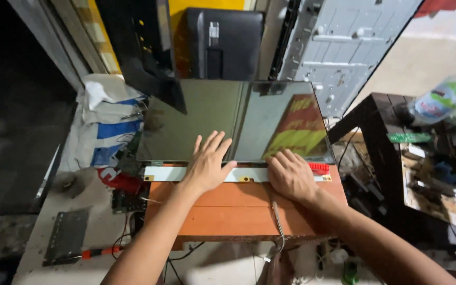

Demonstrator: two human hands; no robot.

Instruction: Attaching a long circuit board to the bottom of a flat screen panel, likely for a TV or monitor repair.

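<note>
Left hand (207, 166): flat, fingers spread, palm down on the white strip (196, 173) and near edge of the panel (228, 121); grips nothing. Right hand (290, 175): fingers curled, pressing down on the same strip near its red connector (319, 168); no grasp visible. Panel: thin, glossy, reflective, lying flat on the orange table (238, 206), its far edge by a black monitor back (222, 45). Cloth bags (106, 121) left of panel. Red-handled screwdriver (98, 252) and grey plate (65, 236) on floor, lower left. Plastic bottle (436, 101) on dark stand, right
</note>
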